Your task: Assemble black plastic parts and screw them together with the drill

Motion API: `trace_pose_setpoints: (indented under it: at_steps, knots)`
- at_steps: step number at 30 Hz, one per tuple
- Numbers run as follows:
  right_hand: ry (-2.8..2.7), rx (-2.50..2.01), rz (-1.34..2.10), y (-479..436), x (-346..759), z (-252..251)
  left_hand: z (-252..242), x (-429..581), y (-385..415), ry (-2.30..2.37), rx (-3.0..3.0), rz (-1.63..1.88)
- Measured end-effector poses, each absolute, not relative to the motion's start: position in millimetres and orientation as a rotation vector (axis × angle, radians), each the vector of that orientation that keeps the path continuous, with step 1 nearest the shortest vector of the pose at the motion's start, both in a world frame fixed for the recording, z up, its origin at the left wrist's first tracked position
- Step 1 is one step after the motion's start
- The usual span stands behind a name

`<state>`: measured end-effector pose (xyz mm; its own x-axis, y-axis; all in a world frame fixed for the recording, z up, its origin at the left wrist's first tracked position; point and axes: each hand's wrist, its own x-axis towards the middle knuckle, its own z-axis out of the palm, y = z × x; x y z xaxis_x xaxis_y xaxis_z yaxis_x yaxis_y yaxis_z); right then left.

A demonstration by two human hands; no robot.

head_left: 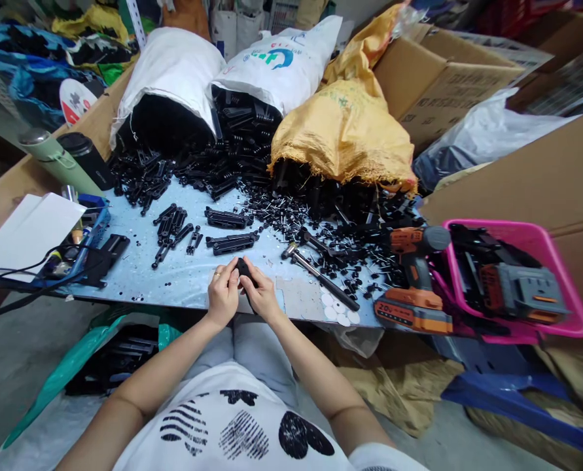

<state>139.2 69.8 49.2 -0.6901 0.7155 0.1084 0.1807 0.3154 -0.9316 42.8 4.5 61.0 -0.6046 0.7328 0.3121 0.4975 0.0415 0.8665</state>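
Close to the table's front edge, my left hand [223, 292] and my right hand [262, 293] are closed together around a black plastic part [243, 267]. Fingers cover most of it, so its full shape is hidden. Just beyond my hands lie two long black plastic assemblies, one [232, 243] nearer and one [227, 218] behind it. To their left is a small group of black jointed pieces [172, 226]. A hammer [320, 277] with a dark handle lies to the right of my right hand, its metal head pointing away from me.
Black parts spill from two white sacks [176, 65] and a yellow sack [345, 131]. Small screws and pins [276, 209] are scattered before them. An orange cordless drill [413, 281] stands at right beside a pink basket [517, 229]. A blue tray [92, 229] and cups [82, 154] stand at left.
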Motion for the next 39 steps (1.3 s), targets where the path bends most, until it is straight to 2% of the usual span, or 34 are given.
trace_pose_setpoints:
  at_steps: [2,4,7,9,10,13,19,22,25,30,39]
  knots:
    - [-2.323,-0.755,1.218,87.4,145.5,51.6,49.5,41.2,0.9,2.119,1.079,1.497]
    - [-2.539,-0.832,0.918,119.0,160.4,56.5,42.4,38.2,-5.4,2.190,1.047,1.348]
    - [-2.603,-1.269,0.316,185.1,194.4,64.3,45.8,30.2,-11.6,2.267,1.502,0.999]
    - [-2.636,-1.550,-0.007,228.6,216.7,66.7,53.8,24.5,-9.3,2.052,1.926,0.689]
    - [-2.663,-1.611,-0.041,246.3,225.7,66.7,57.5,22.2,-6.3,1.896,2.078,0.551]
    - [-2.794,-1.656,-0.011,275.3,240.1,64.6,62.9,16.7,3.4,1.649,2.278,0.319]
    - [-2.714,-1.350,-0.174,242.2,225.0,75.9,61.1,0.4,-1.1,1.905,2.213,0.245]
    - [-2.796,-1.134,0.032,199.7,211.5,89.1,59.2,-3.4,-4.3,1.970,2.107,0.204]
    - [-3.103,-0.851,0.310,154.4,206.3,92.9,53.7,-0.8,-1.4,1.951,2.041,0.256]
    - [-3.255,-0.351,0.313,111.4,212.7,72.9,51.2,5.0,7.1,1.836,2.065,0.264]
    - [-3.240,-0.583,0.270,96.4,213.9,52.1,59.4,14.4,9.3,1.846,2.107,0.239]
